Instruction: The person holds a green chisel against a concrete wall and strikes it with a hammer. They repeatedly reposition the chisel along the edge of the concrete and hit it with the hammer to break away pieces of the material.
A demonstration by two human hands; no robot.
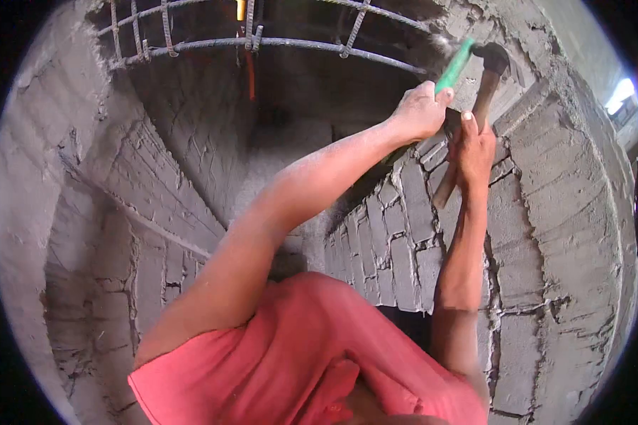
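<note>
My left hand (424, 112) is wrapped round a green chisel (455, 66), which slants up to the right against the rough grey wall face. Close beside it, my right hand (473, 149) grips a hammer by its wooden handle (486, 95). The dark hammer head (492, 58) is raised next to the upper end of the chisel, and the handle's lower end sticks out below my fist. Both forearms reach upward, and the left one is dusted with grey.
Ribbed steel bars (298, 44) cross the opening overhead, their right ends meeting the concrete near my hands. Rough brickwork (411, 248) with mortar joints lines the right side. A plastered wall (42, 156) curves along the left. An orange strip (251, 74) hangs behind the bars.
</note>
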